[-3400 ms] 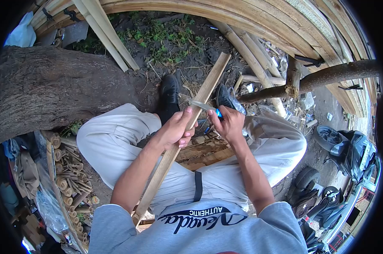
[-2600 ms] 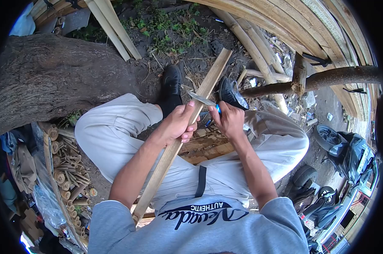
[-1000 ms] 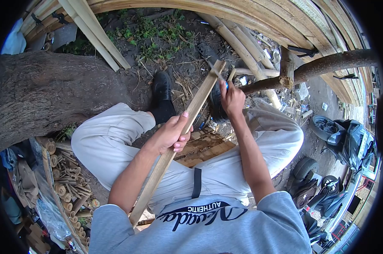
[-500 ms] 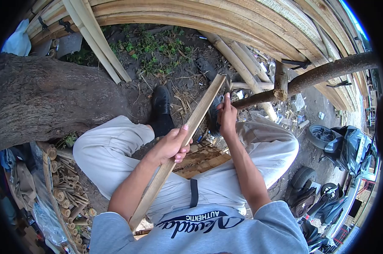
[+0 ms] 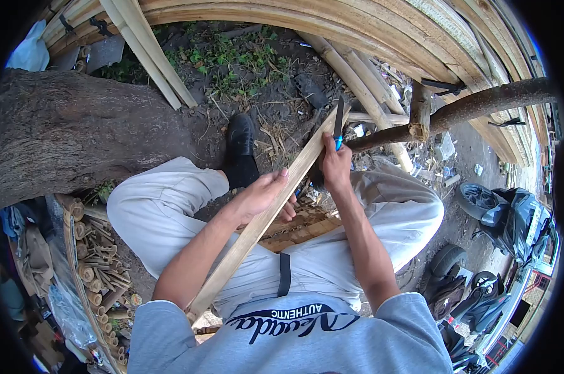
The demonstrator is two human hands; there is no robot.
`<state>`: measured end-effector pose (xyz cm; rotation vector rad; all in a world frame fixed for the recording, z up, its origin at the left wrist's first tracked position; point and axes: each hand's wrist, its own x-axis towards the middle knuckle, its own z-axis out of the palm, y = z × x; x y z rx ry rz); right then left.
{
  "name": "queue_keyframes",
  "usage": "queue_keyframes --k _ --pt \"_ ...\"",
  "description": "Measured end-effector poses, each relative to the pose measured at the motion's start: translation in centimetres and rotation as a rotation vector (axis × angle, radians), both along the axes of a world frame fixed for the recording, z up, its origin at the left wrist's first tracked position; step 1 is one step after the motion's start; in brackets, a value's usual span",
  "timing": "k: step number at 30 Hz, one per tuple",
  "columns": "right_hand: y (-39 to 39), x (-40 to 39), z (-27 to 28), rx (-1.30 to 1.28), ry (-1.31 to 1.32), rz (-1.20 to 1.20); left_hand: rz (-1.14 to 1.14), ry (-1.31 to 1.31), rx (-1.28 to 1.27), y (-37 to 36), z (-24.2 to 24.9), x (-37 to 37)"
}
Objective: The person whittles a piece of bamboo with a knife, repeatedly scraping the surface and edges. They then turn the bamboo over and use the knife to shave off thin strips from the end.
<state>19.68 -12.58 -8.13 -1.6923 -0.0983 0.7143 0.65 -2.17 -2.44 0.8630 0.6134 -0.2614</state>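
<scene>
A long split bamboo strip (image 5: pixel 247 240) runs diagonally from beside my left side up past my knees. My left hand (image 5: pixel 266 198) holds it near the middle, thumb along one edge and fingertips showing beyond the other. Farther up, my right hand (image 5: pixel 336 163) is closed round the blue handle of a knife (image 5: pixel 339 121). Its dark blade points away from me and overlaps the strip's far end in this view.
A tree trunk (image 5: pixel 76 140) lies to the left, with cut bamboo pieces (image 5: pixel 95 280) below it. Long bamboo slats (image 5: pixel 263 22) are stacked ahead. A branch (image 5: pixel 475 103) juts in from the right, above a parked motorcycle (image 5: pixel 512 215).
The strip's far end has shifted slightly up and right. The knife has turned so its blade now shows over the strip. My left fingers have loosened a little.
</scene>
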Motion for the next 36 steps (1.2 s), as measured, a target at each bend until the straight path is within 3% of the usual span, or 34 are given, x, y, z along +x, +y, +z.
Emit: queue_keyframes --k 3,5,7,10,12,15,18,22,25,29,33,35,36 --pt "0.1 2.6 1.4 0.21 0.024 -0.035 0.024 -0.022 0.13 0.8 1.2 -0.7" --pt "0.3 4.1 3.9 0.216 0.06 -0.04 -0.059 0.009 0.238 2.0 3.1 -2.1" --pt "0.6 5.7 5.0 0.21 0.057 -0.022 -0.23 0.046 0.5 3.5 4.9 -4.1" --pt "1.6 8.3 5.3 0.275 0.062 -0.066 -0.291 0.163 0.472 4.3 10.3 -8.4" --pt "3.0 9.9 5.1 0.287 0.103 -0.118 -0.201 0.357 0.557 5.0 12.2 -10.9" --pt "5.2 12.4 3.0 0.376 0.316 -0.139 -0.274 0.389 0.499 6.6 13.8 -11.7" --pt "7.4 14.0 -0.1 0.315 0.384 -0.233 -0.295 0.354 0.571 6.7 12.8 -9.8" --pt "6.4 10.2 1.1 0.157 0.32 -0.13 -0.257 0.335 0.598 6.0 10.5 -3.6" --pt "4.9 3.6 5.2 0.148 0.287 -0.015 -0.196 0.262 0.561 6.3 8.6 2.8" --pt "3.3 -3.3 7.8 0.15 0.33 -0.031 -0.063 0.152 0.541 6.7 5.5 11.1" --pt "2.8 -7.1 7.0 0.299 0.348 -0.024 -0.27 -0.016 0.615 7.9 1.8 16.8" --pt "3.1 -7.1 6.0 0.273 0.327 -0.041 0.005 0.046 0.456 7.9 0.1 18.7" --pt "3.8 -6.9 5.5 0.32 0.228 -0.105 -0.014 0.027 0.322 8.1 0.0 19.1"
